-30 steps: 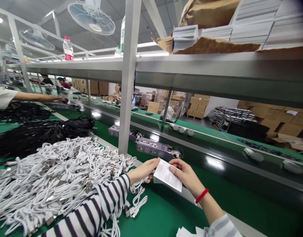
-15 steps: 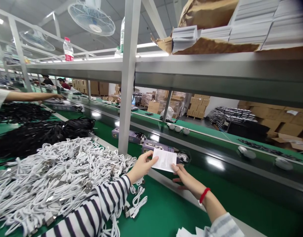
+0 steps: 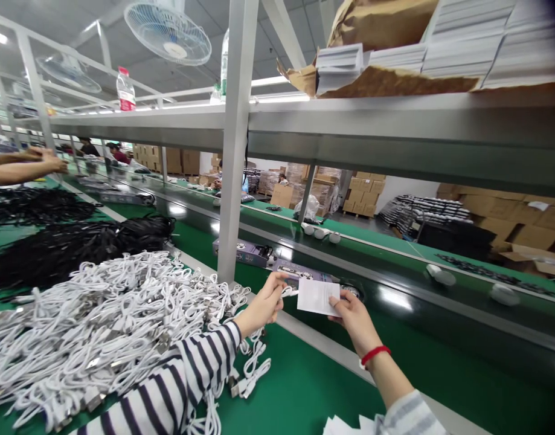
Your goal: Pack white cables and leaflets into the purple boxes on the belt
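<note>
Right of the post (image 3: 232,181), the right hand (image 3: 356,320) pinches a leaflet (image 3: 314,295) by its edge, thumb on top. The left hand (image 3: 264,305), closer to the post, has its fingers closed on what looks like a white cable (image 3: 290,292). The leaflet seems light, thin and easily creased, so a flat pinch at a corner suits it; the cable should be soft and springy, best gripped round its coiled middle.
</note>
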A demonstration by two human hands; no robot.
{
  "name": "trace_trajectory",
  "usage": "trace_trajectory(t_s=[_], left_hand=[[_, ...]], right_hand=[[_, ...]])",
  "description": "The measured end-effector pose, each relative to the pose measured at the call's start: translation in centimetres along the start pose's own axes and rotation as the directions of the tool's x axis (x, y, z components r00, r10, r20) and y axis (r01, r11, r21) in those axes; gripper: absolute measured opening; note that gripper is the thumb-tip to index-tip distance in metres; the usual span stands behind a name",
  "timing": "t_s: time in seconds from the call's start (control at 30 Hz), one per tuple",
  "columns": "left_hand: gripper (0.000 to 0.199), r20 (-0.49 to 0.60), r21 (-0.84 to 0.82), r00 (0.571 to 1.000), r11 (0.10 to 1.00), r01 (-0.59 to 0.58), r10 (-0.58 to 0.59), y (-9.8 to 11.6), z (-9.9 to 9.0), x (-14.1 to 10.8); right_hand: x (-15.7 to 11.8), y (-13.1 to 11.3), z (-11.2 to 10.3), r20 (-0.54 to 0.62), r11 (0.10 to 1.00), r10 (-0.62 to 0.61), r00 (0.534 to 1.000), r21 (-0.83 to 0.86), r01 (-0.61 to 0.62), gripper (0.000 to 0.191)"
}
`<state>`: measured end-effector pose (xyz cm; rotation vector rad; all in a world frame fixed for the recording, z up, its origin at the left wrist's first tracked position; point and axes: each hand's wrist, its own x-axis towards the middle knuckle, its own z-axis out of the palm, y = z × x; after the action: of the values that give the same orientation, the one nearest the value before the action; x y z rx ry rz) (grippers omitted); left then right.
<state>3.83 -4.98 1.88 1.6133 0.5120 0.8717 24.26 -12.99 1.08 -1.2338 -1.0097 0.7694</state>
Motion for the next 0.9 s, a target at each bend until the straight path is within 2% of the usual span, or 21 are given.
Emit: trace_trajectory(t_s=[0.07, 0.13, 0.23, 0.3, 0.33, 0.43, 0.53, 0.63, 0.77, 0.83, 0.9], left_hand=[[0.029, 0.032, 0.037, 0.999, 0.998, -0.045, 0.044, -0.1, 0.6, -0.2], [0.024, 0.057, 0.181, 0.993, 0.976, -0.116, 0.108, 0.0, 1.3, -0.8], [0.017, 0.099, 0.513, 0.964, 0.818, -0.261, 0.246, 0.0, 2.0, -1.7], [0.019, 0.116, 0.64, 0.953, 0.713, -0.288, 0.281, 0.0, 2.1, -1.9], [0.021, 0.113, 0.665, 0.954, 0.692, -0.281, 0.278, -0.1, 2.0, -1.9], [0.024, 0.123, 0.687, 0.958, 0.675, -0.27, 0.257, -0.4, 1.9, -1.7], [0.029, 0.141, 0.72, 0.957, 0.637, -0.274, 0.252, -0.8, 1.8, -1.3], [0.039, 0.063, 0.756, 0.966, 0.62, -0.209, 0.25, -1.1, 1.4, -0.9], [0.068, -0.068, 0.662, 0.985, 0.745, -0.075, 0.159, -1.3, 0.5, -0.2], [0.061, 0.014, 0.601, 0.994, 0.793, -0.094, 0.107, -1.0, 0.0, -0.1], [0.037, 0.189, 0.607, 0.975, 0.767, -0.208, 0.115, -0.7, -0.2, -0.1]], right_hand=[[-0.4, -0.1, 0.4, 0.039, 0.999, 0.024, 0.999, -0.033, -0.023, 0.043], [-1.1, -0.5, 1.3, 0.178, 0.997, 0.072, 0.981, 0.002, -0.074, 0.046], [-2.1, -1.1, 2.6, 0.362, 0.99, 0.091, 0.928, 0.069, -0.124, 0.049], [-2.2, -1.1, 3.1, 0.403, 0.994, 0.057, 0.913, 0.066, -0.091, 0.05], [-2.2, -1.0, 3.2, 0.404, 0.997, 0.035, 0.914, 0.048, -0.059, 0.051], [-1.7, -0.3, 3.1, 0.38, 1.0, -0.01, 0.925, -0.018, 0.018, 0.055], [-1.2, 0.1, 2.8, 0.358, 0.999, -0.011, 0.934, -0.038, 0.026, 0.054], [-0.7, 0.1, 2.0, 0.335, 0.997, -0.046, 0.941, -0.036, 0.062, 0.05], [-0.2, -0.1, 0.8, 0.316, 0.988, -0.128, 0.94, -0.039, 0.147, 0.039], [-0.3, -0.4, 0.5, 0.354, 0.972, -0.172, 0.919, -0.092, 0.217, 0.032], [-0.6, -0.7, 0.4, 0.379, 0.931, -0.204, 0.902, -0.209, 0.299, 0.026]])
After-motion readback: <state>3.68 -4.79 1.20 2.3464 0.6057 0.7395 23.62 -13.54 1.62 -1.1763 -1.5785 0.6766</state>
